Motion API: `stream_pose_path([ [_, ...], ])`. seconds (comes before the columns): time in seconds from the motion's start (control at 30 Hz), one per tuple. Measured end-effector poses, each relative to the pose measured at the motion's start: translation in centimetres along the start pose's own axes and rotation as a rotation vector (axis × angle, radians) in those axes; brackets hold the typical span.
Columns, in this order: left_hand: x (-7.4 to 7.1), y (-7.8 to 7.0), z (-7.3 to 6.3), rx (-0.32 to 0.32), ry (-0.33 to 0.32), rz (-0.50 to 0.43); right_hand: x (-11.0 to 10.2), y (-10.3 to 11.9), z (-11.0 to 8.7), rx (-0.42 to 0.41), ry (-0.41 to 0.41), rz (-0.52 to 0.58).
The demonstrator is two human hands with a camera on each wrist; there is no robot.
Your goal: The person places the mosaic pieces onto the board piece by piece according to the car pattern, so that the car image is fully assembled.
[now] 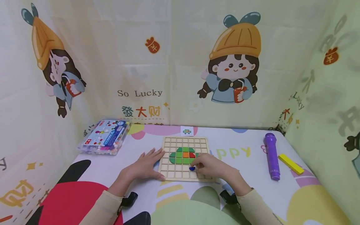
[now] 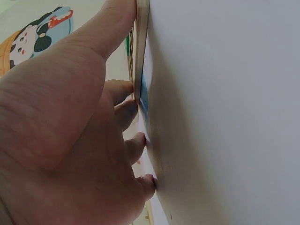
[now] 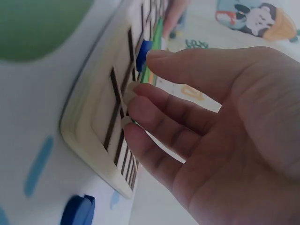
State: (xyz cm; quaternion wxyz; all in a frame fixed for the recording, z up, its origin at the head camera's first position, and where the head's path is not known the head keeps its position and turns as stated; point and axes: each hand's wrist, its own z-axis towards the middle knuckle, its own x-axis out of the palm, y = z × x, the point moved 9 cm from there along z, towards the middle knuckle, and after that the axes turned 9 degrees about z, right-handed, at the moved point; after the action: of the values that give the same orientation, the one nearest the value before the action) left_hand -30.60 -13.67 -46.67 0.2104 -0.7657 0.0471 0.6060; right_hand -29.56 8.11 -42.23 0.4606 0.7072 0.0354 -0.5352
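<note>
A wooden grid board [image 1: 171,175] lies on the table, with green, orange and red tiles [image 1: 182,160] set in its middle. My left hand [image 1: 144,164] rests at the board's left side, fingers spread, its thumb at the near left corner. In the left wrist view this hand's thumb and fingertips meet the board's edge [image 2: 141,51]. My right hand [image 1: 209,165] is over the board's right part, pinching a small blue tile [image 1: 192,168] just below the red one. In the right wrist view the thumb tip is against the blue tile [image 3: 144,55], while other fingertips come down on the grid.
Behind the board lies a small pattern card [image 1: 187,131]. A clear case [image 1: 104,137] of colourful parts sits at the back left. To the right are a purple microphone-shaped stick [image 1: 272,156] and a yellow bar [image 1: 291,164]. A dark blue piece [image 3: 77,211] lies beside the board.
</note>
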Motion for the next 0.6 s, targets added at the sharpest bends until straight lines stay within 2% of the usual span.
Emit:
stream_pose_path([
  [0.13, -0.1, -0.1, 0.1, 0.004, -0.003, -0.002, -0.2, 0.0, -0.1, 0.017, -0.002, -0.009],
  [0.3, -0.1, -0.2, 0.2, 0.004, -0.011, -0.001, -2.1, -1.4, -1.2, 0.091, -0.039, -0.006],
  [0.43, -0.2, -0.2, 0.1, 0.007, -0.016, -0.004, -3.5, -3.3, -2.6, 0.218, -0.047, -0.056],
  [0.53, -0.2, -0.2, 0.0, 0.007, -0.017, -0.003, -3.9, -4.4, -3.8, 0.322, -0.019, -0.074],
  [0.6, -0.2, -0.1, 0.0, 0.006, -0.017, -0.007, -4.0, -5.0, -4.3, 0.36, -0.002, -0.073],
])
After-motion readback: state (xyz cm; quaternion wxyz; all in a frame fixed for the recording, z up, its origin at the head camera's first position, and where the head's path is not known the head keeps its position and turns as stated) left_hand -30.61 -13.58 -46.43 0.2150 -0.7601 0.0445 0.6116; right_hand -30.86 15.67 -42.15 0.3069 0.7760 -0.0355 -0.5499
